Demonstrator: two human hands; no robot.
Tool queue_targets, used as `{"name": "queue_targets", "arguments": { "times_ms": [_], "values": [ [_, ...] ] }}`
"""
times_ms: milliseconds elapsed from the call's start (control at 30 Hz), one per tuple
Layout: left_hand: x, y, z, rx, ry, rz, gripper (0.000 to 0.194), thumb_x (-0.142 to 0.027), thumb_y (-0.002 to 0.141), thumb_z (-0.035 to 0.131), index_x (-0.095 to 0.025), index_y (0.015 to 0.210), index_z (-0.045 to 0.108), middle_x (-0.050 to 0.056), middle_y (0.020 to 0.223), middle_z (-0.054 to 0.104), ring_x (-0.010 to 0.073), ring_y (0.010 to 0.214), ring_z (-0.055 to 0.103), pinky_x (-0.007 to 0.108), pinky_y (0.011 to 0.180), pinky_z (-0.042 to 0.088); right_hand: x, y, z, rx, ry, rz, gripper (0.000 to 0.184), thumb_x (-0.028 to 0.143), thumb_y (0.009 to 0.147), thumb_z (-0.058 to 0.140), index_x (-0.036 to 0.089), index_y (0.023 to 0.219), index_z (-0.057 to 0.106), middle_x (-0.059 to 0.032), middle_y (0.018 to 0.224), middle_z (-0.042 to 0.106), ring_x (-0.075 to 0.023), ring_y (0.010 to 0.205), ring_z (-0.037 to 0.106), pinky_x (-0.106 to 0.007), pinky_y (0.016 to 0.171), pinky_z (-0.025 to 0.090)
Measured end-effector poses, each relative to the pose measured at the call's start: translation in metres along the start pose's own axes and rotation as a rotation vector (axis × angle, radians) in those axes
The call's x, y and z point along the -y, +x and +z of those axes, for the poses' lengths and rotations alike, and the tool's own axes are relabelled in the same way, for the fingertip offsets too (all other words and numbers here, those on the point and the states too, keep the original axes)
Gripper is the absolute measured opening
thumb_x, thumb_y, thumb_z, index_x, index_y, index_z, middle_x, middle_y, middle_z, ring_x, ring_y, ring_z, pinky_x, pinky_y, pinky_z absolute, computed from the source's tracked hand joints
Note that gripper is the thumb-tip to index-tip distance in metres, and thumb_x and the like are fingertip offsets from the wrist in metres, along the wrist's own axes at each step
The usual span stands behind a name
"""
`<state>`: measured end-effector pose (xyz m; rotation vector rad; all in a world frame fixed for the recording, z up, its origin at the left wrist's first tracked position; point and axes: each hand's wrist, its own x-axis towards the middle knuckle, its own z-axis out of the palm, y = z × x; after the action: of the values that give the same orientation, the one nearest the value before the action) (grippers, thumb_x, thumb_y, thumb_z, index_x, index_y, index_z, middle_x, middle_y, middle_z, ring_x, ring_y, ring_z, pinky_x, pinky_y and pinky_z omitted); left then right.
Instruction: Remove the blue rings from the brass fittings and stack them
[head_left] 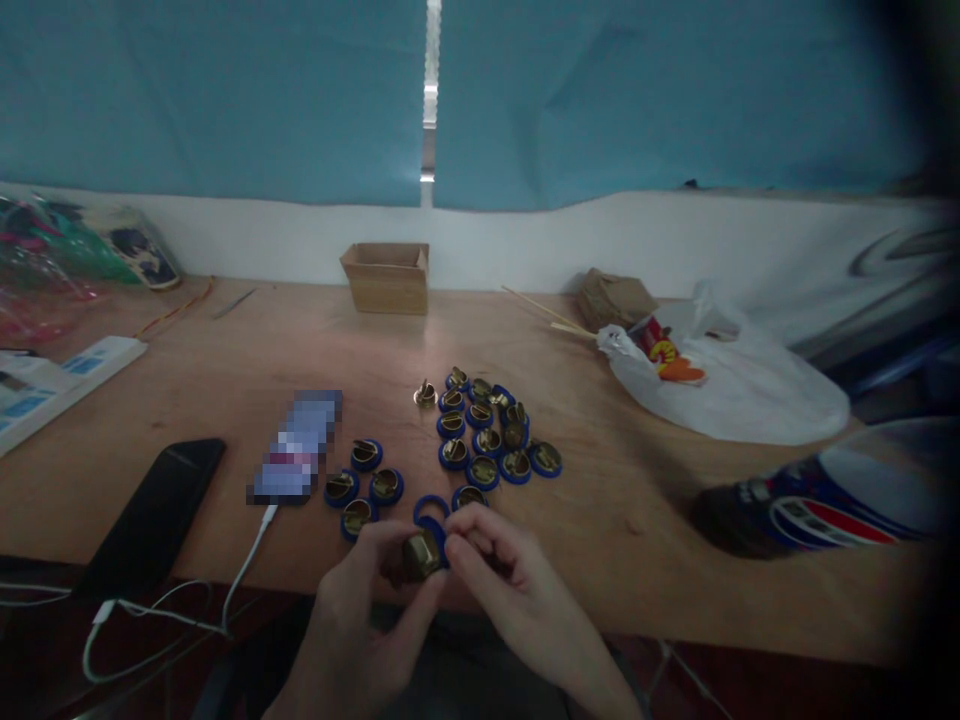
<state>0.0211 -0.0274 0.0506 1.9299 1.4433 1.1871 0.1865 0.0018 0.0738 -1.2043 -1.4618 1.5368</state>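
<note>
My left hand (360, 610) pinches a small brass part (421, 553) at the near table edge. My right hand (502, 575) meets it from the right, fingers closed on a blue ring (435, 530) around that part. Just beyond lie an empty blue ring (430, 507) and several blue-ringed brass pieces (487, 430) clustered mid-table, with a few more (364, 480) to the left. One bare brass piece (425, 395) sits apart at the back of the cluster.
A wooden table (637, 500) holds a charging phone (296, 447) with white cable (247, 565), a black phone (154, 515), a small cardboard box (386, 277), a white plastic bag (720, 385) with a snack packet, sticks (547, 315), and a blue-red bottle (810, 505) at right.
</note>
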Motion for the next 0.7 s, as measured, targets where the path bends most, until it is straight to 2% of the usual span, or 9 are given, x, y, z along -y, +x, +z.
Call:
{"name": "queue_targets", "arguments": {
  "times_ms": [67, 133, 233, 267, 400, 533, 700],
  "values": [
    [0.002, 0.008, -0.003, -0.001, 0.053, 0.025, 0.026, -0.019, 0.084, 0.063, -0.023, 0.107, 0.051, -0.002, 0.077, 0.064, 0.0134, 0.064, 0.065, 0.024, 0.06, 0.055, -0.002, -0.001, -0.012, -0.129, -0.033, -0.002, 0.026, 0.044, 0.093, 0.05, 0.021, 0.085, 0.06, 0.0042, 0.064, 0.047, -0.0116, 0.057, 0.041, -0.023, 0.05, 0.03],
    [0.006, 0.022, -0.007, 0.004, 0.125, 0.023, 0.026, -0.022, 0.086, 0.063, -0.022, 0.109, 0.051, 0.0, 0.08, 0.065, 0.0158, 0.068, 0.065, 0.027, 0.063, 0.056, -0.008, -0.002, -0.027, -0.298, -0.066, -0.023, 0.027, 0.043, 0.092, 0.05, 0.021, 0.082, 0.06, 0.0025, 0.067, 0.052, -0.0133, 0.061, 0.047, -0.023, 0.054, 0.035],
    [0.012, 0.05, -0.011, 0.085, 0.29, 0.014, 0.027, -0.026, 0.088, 0.062, -0.022, 0.113, 0.053, 0.007, 0.099, 0.068, 0.0233, 0.088, 0.066, 0.037, 0.077, 0.055, -0.022, -0.004, -0.049, -0.485, -0.172, -0.048, 0.026, 0.042, 0.09, 0.052, 0.02, 0.078, 0.061, -0.0002, 0.072, 0.06, -0.0168, 0.069, 0.055, -0.025, 0.061, 0.041],
    [0.014, 0.06, -0.012, 0.129, 0.351, 0.035, 0.023, -0.025, 0.088, 0.061, -0.022, 0.111, 0.055, 0.007, 0.098, 0.068, 0.0253, 0.091, 0.065, 0.04, 0.079, 0.053, -0.027, -0.005, -0.055, -0.516, -0.231, -0.038, 0.026, 0.042, 0.09, 0.052, 0.02, 0.078, 0.061, -0.0006, 0.072, 0.061, -0.0176, 0.069, 0.057, -0.026, 0.061, 0.042],
    [0.02, 0.093, -0.007, 0.371, 0.614, 0.094, 0.016, -0.018, 0.089, 0.056, -0.019, 0.105, 0.059, 0.009, 0.1, 0.069, 0.0282, 0.097, 0.061, 0.043, 0.085, 0.048, -0.042, -0.007, -0.064, -0.538, -0.475, 0.008, 0.026, 0.041, 0.09, 0.05, 0.02, 0.08, 0.061, -0.0013, 0.066, 0.063, -0.0194, 0.062, 0.06, -0.029, 0.057, 0.042],
    [0.024, 0.106, 0.003, 0.436, 0.672, 0.113, 0.01, -0.018, 0.089, 0.054, -0.018, 0.094, 0.062, 0.01, 0.094, 0.07, 0.029, 0.092, 0.062, 0.042, 0.081, 0.046, -0.046, 0.002, -0.057, -0.509, -0.634, 0.019, 0.024, 0.039, 0.09, 0.05, 0.019, 0.085, 0.062, -0.001, 0.063, 0.064, -0.0194, 0.057, 0.062, -0.029, 0.056, 0.043],
    [0.028, 0.106, 0.005, 0.439, 0.717, 0.096, 0.01, -0.021, 0.089, 0.055, -0.018, 0.095, 0.062, 0.009, 0.092, 0.07, 0.0281, 0.089, 0.062, 0.041, 0.079, 0.046, -0.049, 0.019, -0.044, -0.58, -0.783, -0.003, 0.018, 0.036, 0.089, 0.052, 0.021, 0.082, 0.06, -0.0009, 0.063, 0.063, -0.019, 0.056, 0.061, -0.027, 0.053, 0.039]
  ]
}}
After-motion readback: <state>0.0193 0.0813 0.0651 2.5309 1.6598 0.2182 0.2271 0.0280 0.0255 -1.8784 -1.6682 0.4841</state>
